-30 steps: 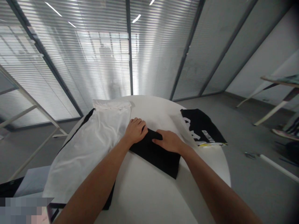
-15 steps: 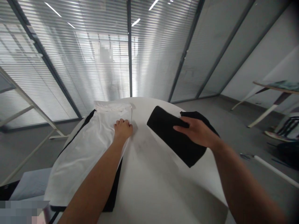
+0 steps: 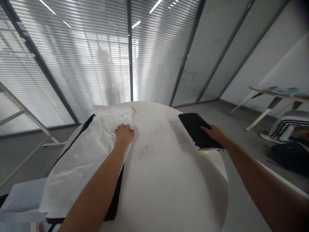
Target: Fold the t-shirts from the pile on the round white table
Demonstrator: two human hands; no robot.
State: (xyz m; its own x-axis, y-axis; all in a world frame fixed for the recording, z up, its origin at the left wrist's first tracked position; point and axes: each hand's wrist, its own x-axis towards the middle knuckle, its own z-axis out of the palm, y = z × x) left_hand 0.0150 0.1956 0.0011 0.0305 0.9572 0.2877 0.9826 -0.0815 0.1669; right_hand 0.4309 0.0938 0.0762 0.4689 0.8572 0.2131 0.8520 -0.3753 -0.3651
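Observation:
My right hand point(image 3: 214, 134) lies flat on a folded black garment point(image 3: 194, 129) that rests on a stack of folded clothes at the right rim of the round white table point(image 3: 166, 180). A pale, yellowish edge of the stack shows just under it. My left hand point(image 3: 124, 135), fingers curled, grips the right edge of a white garment point(image 3: 87, 161) spread along the table's left side. The white garment lies over a black one point(image 3: 116, 199) whose edges stick out beneath it.
Glass walls with blinds stand behind the table. A white metal frame point(image 3: 21, 111) is at the left. At the right stand a wooden-topped table point(image 3: 277, 96) and striped cloth point(image 3: 289, 125) on the grey floor.
My right hand carried the folded black garment from the table's middle to the stack at the right rim and set it down. My left hand shifted onto the white garment's edge.

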